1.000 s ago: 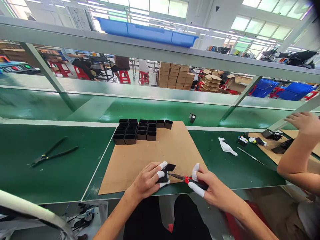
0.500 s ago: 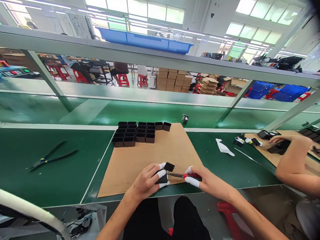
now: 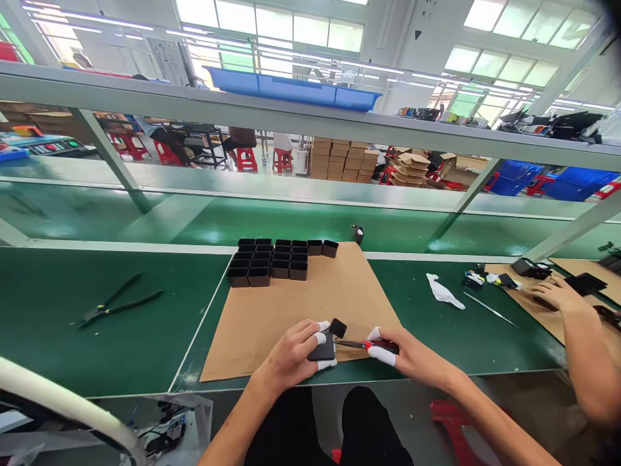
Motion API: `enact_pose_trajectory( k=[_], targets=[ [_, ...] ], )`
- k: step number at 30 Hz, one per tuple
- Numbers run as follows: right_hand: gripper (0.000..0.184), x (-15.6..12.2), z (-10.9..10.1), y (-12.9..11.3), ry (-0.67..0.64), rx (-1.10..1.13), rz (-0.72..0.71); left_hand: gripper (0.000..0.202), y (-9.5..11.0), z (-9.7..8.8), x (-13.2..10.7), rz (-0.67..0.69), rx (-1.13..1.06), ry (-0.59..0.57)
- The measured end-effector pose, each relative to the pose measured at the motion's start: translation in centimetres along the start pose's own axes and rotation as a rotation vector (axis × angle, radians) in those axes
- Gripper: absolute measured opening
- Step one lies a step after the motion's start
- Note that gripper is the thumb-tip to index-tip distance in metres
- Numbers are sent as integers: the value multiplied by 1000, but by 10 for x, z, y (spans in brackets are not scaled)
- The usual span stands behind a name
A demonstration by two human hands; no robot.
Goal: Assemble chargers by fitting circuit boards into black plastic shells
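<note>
My left hand (image 3: 297, 354), with white finger cots on the fingertips, is closed round a small black plastic part (image 3: 326, 348) at the near edge of a cardboard sheet (image 3: 272, 317). A black flap of the part sticks up above my fingers. My right hand (image 3: 403, 353), also in finger cots, grips a red-handled cutting tool (image 3: 365, 345) whose thin blade points left and touches the part. Both hands rest low over the cardboard's front edge.
Several black open boxes (image 3: 276, 260) stand in rows at the cardboard's far side. Long black pliers (image 3: 116, 304) lie on the green bench at left. A white rag (image 3: 444, 292) lies at right. Another person's hand (image 3: 557, 294) rests on a second cardboard sheet at far right.
My left hand has turned the black part slightly, and the tool stays against it. The other person's arm at right has dropped from raised down onto their cardboard.
</note>
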State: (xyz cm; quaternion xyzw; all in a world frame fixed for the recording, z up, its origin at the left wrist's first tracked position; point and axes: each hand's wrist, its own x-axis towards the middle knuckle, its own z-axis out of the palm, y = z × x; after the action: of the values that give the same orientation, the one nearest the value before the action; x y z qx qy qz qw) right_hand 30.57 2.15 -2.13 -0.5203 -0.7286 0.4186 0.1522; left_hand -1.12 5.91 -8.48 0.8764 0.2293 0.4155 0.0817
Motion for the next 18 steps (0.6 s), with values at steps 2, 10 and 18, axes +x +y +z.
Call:
enact_pose_trajectory(
  k=[2, 10, 18],
  targets=[
    [37, 2, 2, 4, -11, 19, 5, 25, 0, 0, -1, -14, -9, -9],
    [44, 4, 15, 14, -6, 46, 34, 35, 0, -2, -1, -138, 14, -106],
    [41, 6, 21, -1, 114, -36, -10, 31, 16, 14, 29, -420, 286, -231]
  ],
)
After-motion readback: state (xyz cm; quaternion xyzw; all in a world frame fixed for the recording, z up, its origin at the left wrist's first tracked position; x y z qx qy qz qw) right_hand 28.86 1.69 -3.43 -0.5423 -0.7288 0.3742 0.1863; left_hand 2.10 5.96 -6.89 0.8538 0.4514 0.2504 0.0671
